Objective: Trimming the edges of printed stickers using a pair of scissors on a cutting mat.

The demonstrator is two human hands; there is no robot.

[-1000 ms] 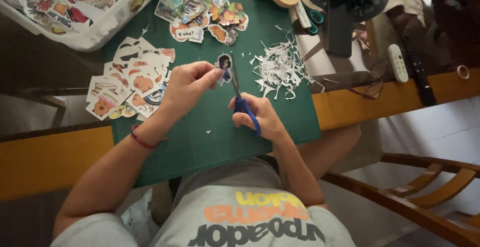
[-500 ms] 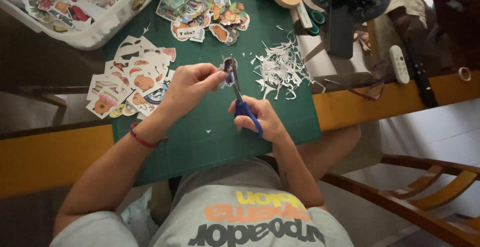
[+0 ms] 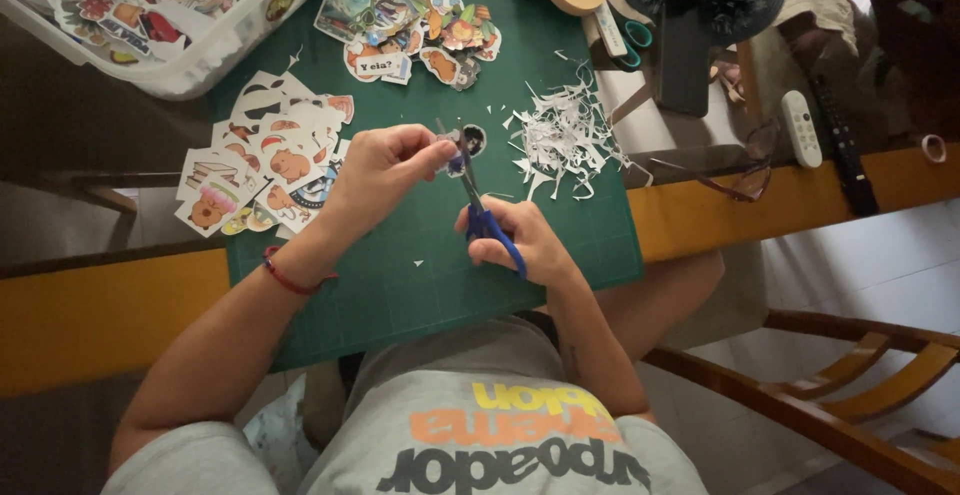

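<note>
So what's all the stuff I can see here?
cutting mat: one, green, on the table
uncut pictures: a pile, white-edged, mat's left
trimmed cutouts: a pile, colourful, mat's top
paper scraps: a heap, white, mat's right
bin: one, white, top left, holding pictures
remote: one, white, right
spare scissors: one, teal handles, top
small cutout: one, in left hand
scissors: one, blue handles, in right hand

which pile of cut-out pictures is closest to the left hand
The pile of white-edged cut-outs beside the left hand; the colourful pile lies farther up the green mat.
</note>
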